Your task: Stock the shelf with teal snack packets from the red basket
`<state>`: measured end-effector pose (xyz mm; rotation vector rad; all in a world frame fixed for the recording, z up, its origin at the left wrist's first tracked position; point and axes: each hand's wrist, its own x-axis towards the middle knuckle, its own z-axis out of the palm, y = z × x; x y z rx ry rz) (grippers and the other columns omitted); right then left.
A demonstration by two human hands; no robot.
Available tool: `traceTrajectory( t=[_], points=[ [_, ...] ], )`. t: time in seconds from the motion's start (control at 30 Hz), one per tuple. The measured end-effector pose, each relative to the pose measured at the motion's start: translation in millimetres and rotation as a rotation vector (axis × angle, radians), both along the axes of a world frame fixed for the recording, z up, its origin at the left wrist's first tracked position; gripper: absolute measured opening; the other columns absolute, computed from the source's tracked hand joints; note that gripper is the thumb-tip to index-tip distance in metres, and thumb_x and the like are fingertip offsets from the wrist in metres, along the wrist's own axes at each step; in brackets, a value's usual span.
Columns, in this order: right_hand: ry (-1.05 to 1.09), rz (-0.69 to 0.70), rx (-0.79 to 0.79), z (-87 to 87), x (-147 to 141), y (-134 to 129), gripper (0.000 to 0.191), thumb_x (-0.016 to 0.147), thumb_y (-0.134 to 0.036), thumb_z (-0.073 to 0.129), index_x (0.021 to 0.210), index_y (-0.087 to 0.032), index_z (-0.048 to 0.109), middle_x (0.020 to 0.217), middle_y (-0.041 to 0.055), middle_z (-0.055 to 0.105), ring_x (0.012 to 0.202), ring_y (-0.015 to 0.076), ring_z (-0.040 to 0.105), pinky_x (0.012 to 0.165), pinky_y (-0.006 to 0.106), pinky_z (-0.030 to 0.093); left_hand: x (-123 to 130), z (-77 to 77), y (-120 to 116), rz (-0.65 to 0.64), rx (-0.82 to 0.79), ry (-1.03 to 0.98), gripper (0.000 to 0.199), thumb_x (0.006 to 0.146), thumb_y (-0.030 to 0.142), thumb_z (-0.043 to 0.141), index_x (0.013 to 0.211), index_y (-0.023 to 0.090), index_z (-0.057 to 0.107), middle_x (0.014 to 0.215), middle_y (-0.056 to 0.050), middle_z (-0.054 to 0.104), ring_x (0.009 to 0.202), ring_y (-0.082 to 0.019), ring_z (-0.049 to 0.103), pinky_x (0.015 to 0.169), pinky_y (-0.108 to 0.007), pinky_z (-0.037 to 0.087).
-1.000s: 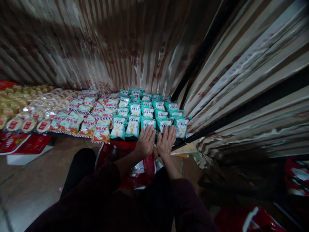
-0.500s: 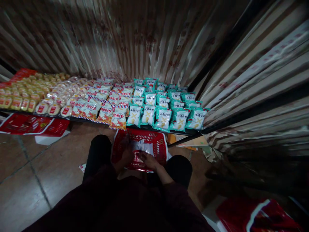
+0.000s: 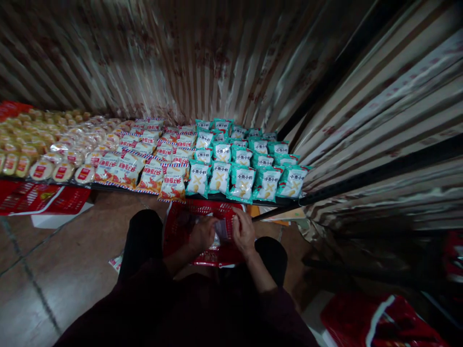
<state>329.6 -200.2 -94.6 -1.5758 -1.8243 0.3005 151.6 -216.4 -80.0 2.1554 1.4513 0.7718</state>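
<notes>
A red plastic basket point(image 3: 173, 250) stands low between my knees, under the front edge of the shelf. Inside it my left hand point(image 3: 203, 234) is closed on the left end of a small greyish packet point(image 3: 222, 230), whose print is too dark to read. My right hand point(image 3: 245, 232) is just right of the packet, over the basket's right side, with fingers slightly bent and apart. Directly ahead lie rows of teal-and-white snack bags point(image 3: 241, 183) and orange-and-white snack bags point(image 3: 172, 183).
Round wrapped cakes point(image 3: 63, 171) and yellow wrapped pastries point(image 3: 10, 164) fill the shelf's left side. A black metal post point(image 3: 307, 94) and striped curtain point(image 3: 202, 62) bound the shelf. Red bags point(image 3: 68, 200) sit below left, another red bag point(image 3: 390, 318) at lower right. A packet point(image 3: 116, 262) lies on the floor.
My right hand has moved right and upward from over the packet to the basket's right side. My left hand has shifted right onto the packet. The view has turned slightly.
</notes>
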Motion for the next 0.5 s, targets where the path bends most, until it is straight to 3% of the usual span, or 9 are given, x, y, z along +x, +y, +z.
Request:
traceTrajectory(
  t=[0.07,0.1,0.13,0.2,0.3,0.37,0.5],
  points=[
    [-0.062,-0.213,0.319,25.4,22,15,0.036,0.093,-0.029,0.04,0.123,-0.016,0.055,0.129,0.0157,0.056,0.124,0.0253,0.048,0.104,0.049,0.037,21,28.2,16,-0.079,0.139,0.015,0.035,0.089,0.016,0.045,0.121,0.02,0.057,0.137,-0.011,0.048,0.132,-0.025,0.04,0.106,-0.046,0.039],
    [-0.112,-0.326,0.39,36.1,33,25,0.04,0.093,-0.03,0.041,0.128,-0.015,0.052,0.137,0.0175,0.049,0.13,0.0277,0.041,0.106,0.053,0.034,34,41.8,25,-0.099,0.219,0.04,0.041,0.087,0.016,0.046,0.127,0.021,0.053,0.146,-0.011,0.038,0.139,-0.028,0.027,0.11,-0.05,0.032],
    [-0.161,-0.419,0.414,44.5,44,35,0.045,0.093,-0.033,0.041,0.132,-0.013,0.047,0.143,0.0191,0.041,0.135,0.03,0.033,0.106,0.056,0.031,46,53.5,35,-0.106,0.299,0.08,0.049,0.086,0.017,0.048,0.134,0.023,0.046,0.153,-0.011,0.026,0.143,-0.031,0.014,0.112,-0.055,0.026],
    [-0.225,-0.533,0.401,53.5,62,54,0.052,0.093,-0.039,0.04,0.137,-0.01,0.042,0.148,0.0215,0.031,0.139,0.0327,0.024,0.107,0.058,0.028,70,67.5,54,-0.088,0.375,0.138,0.055,0.086,0.02,0.05,0.14,0.022,0.038,0.155,-0.013,0.018,0.144,-0.033,0.006,0.113,-0.057,0.02],
    [-0.292,-0.541,0.284,50.0,75,74,0.052,0.094,-0.041,0.037,0.136,-0.013,0.045,0.15,0.0191,0.03,0.14,0.0342,0.019,0.106,0.058,0.027,96,62.4,79,-0.135,0.364,0.241,0.056,0.085,0.024,0.053,0.139,0.02,0.039,0.154,-0.015,0.022,0.143,-0.035,0.011,0.112,-0.059,0.02],
    [-0.318,-0.498,0.219,42.1,76,80,0.051,0.095,-0.04,0.034,0.138,-0.015,0.043,0.148,0.0169,0.035,0.14,0.0333,0.02,0.106,0.058,0.027,104,48.6,89,-0.125,0.349,0.284,0.056,0.084,0.023,0.055,0.137,0.014,0.041,0.152,-0.02,0.024,0.142,-0.037,0.014,0.11,-0.059,0.023],
    [-0.311,-0.442,0.225,29.0,71,85,0.053,0.096,-0.037,0.028,0.145,-0.016,0.031,0.147,0.0159,0.037,0.139,0.0299,0.023,0.106,0.055,0.027,107,24.4,97,-0.117,0.44,0.266,0.055,0.085,0.011,0.051,0.138,0.015,0.038,0.152,-0.021,0.022,0.143,-0.034,0.013,0.109,-0.056,0.03]
  ],
)
